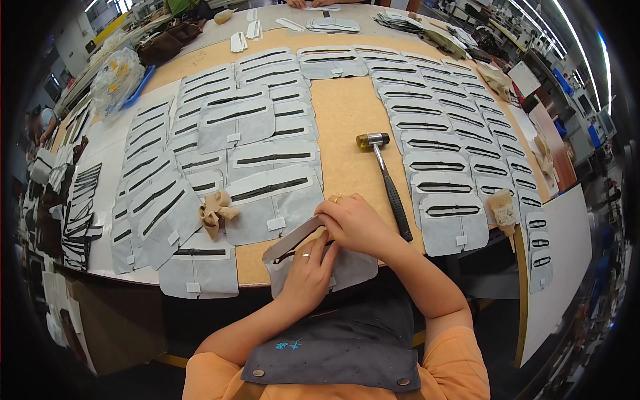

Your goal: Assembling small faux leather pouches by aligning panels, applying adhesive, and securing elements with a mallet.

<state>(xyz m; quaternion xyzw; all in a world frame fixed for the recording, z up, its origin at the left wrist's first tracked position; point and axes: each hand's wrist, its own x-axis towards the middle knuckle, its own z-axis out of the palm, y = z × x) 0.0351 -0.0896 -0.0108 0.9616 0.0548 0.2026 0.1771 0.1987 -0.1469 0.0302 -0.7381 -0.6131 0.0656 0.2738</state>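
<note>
A grey panel with a dark zipper slot lies at the table's near edge, in front of me. My right hand, with a ring on one finger, pinches the end of a grey strip that stands up along the panel's slot. Close beside it, my left hand grips the panel at the slot, its fingertips almost meeting the right ones. Part of the slot is hidden under my fingers. To the right lies a mallet with a black handle and an amber-and-black head.
Rows of overlapping grey panels cover the right side, and more panels the left. A crumpled tan cloth rests on the left panels; a tan bundle sits right. A plastic bag stands far left. Another person's hands show at the far edge.
</note>
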